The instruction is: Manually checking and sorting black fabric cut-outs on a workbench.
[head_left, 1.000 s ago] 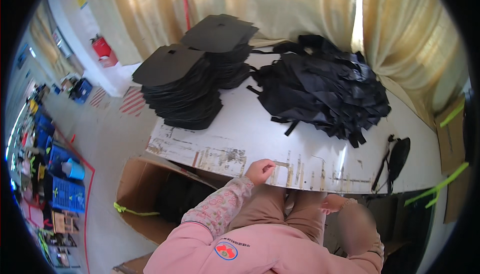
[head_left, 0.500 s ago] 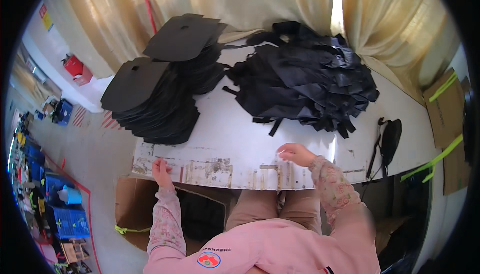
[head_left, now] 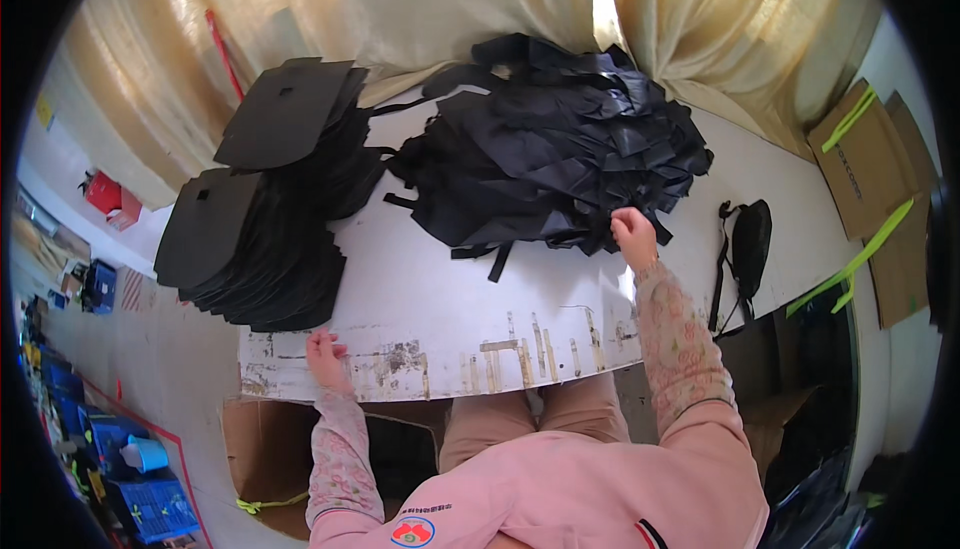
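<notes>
Fabric pile (head_left: pixel 550 169): black, creased, partly glossy pieces with protruding strap ends (head_left: pixel 500 263) lay heaped on the white counter (head_left: pixel 420 279).
Right hand (head_left: pixel 634 236): fingers curled at the pile's near edge; whether its grip held cloth could not be told.
Left hand (head_left: pixel 326 359): fingers bent just beside the nearer stack of black panels (head_left: pixel 212 229); its grip could not be judged.

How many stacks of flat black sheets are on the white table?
2: the front stack of flat black sheets, beyond the left hand, and the rear stack, nearer the beige fabric curtain.
</notes>
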